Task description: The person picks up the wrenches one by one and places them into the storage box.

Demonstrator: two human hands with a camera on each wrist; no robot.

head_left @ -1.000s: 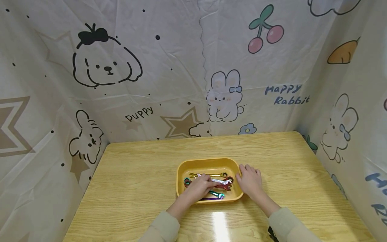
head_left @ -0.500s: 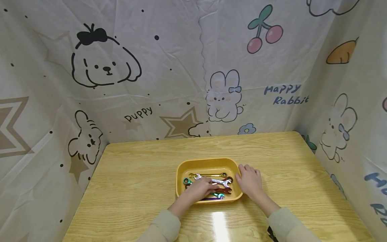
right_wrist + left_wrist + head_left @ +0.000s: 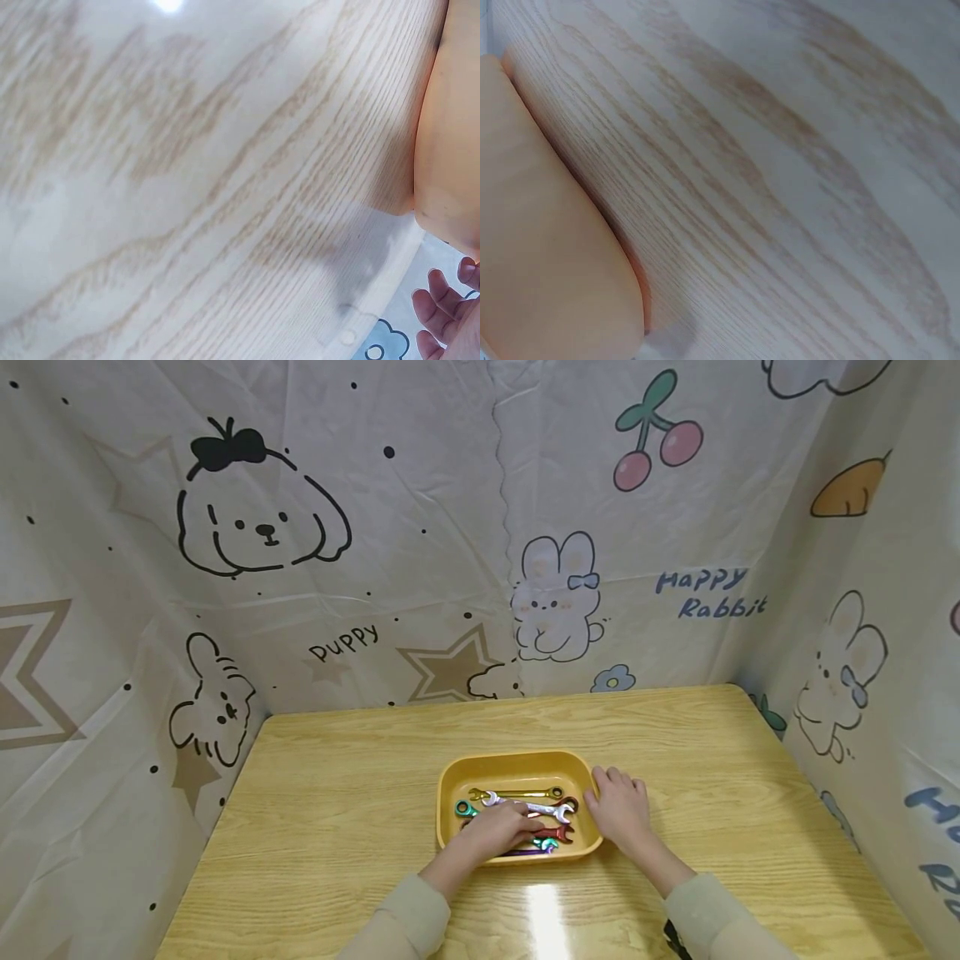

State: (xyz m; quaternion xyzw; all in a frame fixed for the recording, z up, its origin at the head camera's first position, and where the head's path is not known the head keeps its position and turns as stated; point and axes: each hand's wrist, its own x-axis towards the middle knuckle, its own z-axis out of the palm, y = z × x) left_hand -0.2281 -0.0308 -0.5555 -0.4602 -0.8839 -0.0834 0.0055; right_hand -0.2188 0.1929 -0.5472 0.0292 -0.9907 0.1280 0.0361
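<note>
A yellow tray (image 3: 517,758) holds several coloured combination wrenches. Near its far side lies a gold wrench (image 3: 517,793), with a silver wrench (image 3: 551,811) slanting in front of it. My left hand (image 3: 495,828) reaches in from the near left, its fingertips by the red wrench (image 3: 558,833). It covers the middle of the pile, so whether it pinches a wrench is hidden. Closer to the near wall show a green-blue wrench (image 3: 547,843) and a purple wrench (image 3: 528,852). My right hand (image 3: 621,806) holds the tray's right rim, its curled fingers (image 3: 435,315) outside the wall in the right wrist view.
The tray stands on a wood-grain table (image 3: 337,827). Printed cloth (image 3: 420,527) walls off the back and both sides. A small black object (image 3: 675,938) lies by the right sleeve. Light glares off the table (image 3: 546,918) in front of the tray.
My left hand has shifted slightly off the silver wrench toward the near side. More of the silver wrench shows, and the red wrench lies more apart from it. My right hand has stayed put.
</note>
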